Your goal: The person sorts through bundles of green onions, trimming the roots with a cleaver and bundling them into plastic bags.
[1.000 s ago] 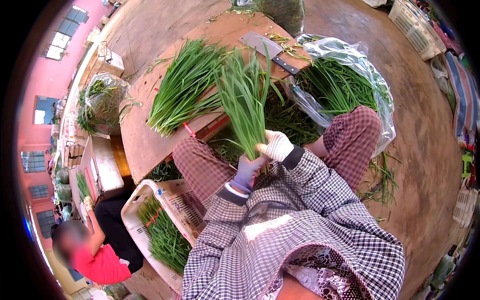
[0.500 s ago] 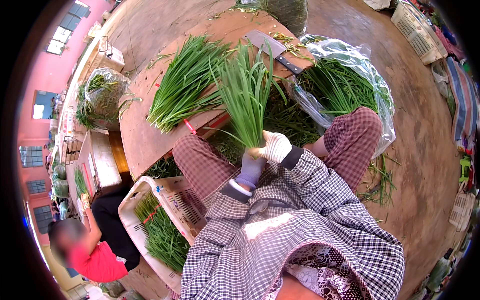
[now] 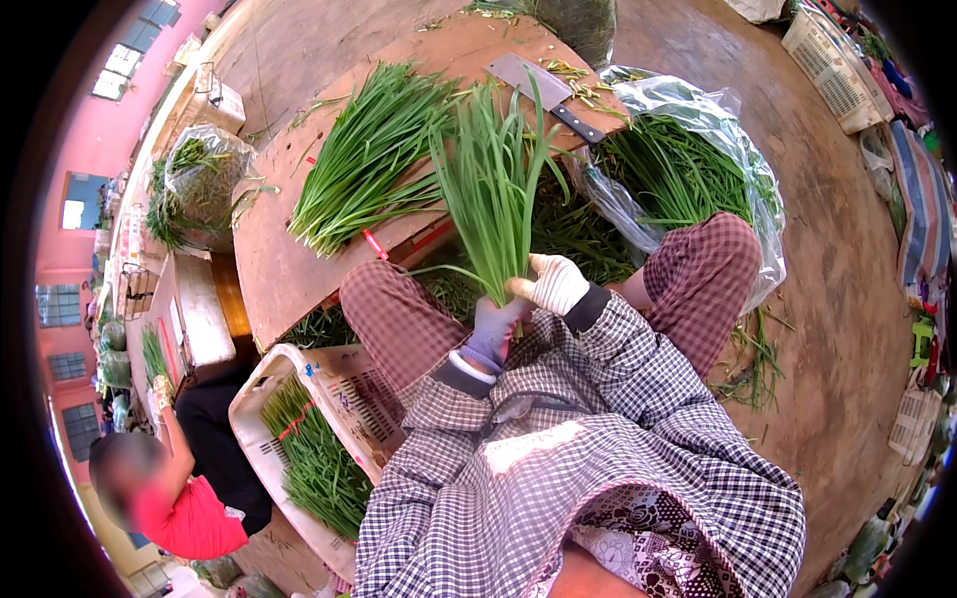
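A bunch of long, flat green garlic chives [image 3: 490,204] stands upright in front of me, leaves fanning out at the top. My left hand [image 3: 495,329], in a purple glove, is closed round its stem ends. My right hand [image 3: 554,284], in a white glove, grips the same stems from the right, just above, its thumb across them. Beyond, a loose pile of chives [image 3: 374,159] lies on the low wooden board [image 3: 289,279]. A cleaver [image 3: 538,90] with a black handle rests near the board's right edge, beside yellowish trimmings.
A clear plastic bag [image 3: 768,244] of chives stands by my right knee. At my left is a white crate [image 3: 254,439] holding chives tied with a red band. A red strip [image 3: 375,244] sits at the board's near edge. Further left, a person in red [image 3: 189,513] handles greens.
My right hand has shifted slightly, its thumb now lying across the stems. The bunch remains upright in both hands, its leaves fanned a little differently.
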A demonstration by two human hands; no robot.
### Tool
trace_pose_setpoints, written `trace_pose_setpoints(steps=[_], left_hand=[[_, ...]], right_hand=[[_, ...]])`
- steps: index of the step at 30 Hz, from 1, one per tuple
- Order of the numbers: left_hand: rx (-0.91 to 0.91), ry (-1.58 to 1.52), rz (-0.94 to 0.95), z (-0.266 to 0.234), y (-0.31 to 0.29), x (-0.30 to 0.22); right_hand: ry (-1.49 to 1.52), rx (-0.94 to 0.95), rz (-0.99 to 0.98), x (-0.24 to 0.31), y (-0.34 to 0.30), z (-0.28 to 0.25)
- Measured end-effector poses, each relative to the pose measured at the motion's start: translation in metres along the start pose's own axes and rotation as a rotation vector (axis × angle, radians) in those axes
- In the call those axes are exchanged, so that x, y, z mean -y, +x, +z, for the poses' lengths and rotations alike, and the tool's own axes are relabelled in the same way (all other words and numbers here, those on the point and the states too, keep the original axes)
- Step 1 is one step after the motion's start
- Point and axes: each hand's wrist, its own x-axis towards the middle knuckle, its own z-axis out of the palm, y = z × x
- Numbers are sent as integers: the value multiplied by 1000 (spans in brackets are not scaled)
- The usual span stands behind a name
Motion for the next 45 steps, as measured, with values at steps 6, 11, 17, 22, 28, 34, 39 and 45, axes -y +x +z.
trace_pose_setpoints(steps=[6, 11, 17, 22, 28, 34, 39, 45], left_hand=[[-31, 4, 53, 2, -27, -37], [-101, 215, 217, -12, -40, -58], [-96, 334, 365, -13, -37, -32], [-114, 452, 558, -8, -38, -15], [-104, 404, 536, 1, -43, -20], [-97, 366, 538, -1, -46, -18], [-112, 315, 410, -16, -50, -20], [-114, 237, 295, -31, -66, -33]], right_hand=[[100, -181, -20, 13, -10, -36], [351, -302, -76, 46, 2, -58], [250, -303, -206, 95, 30, -74], [123, -322, -144, 90, 48, -73], [76, -361, -167, 82, 46, -76], [415, -350, -95, 89, 40, -80], [559, -302, -27, 90, 27, -95], [114, -218, -243, 69, 7, -147]])
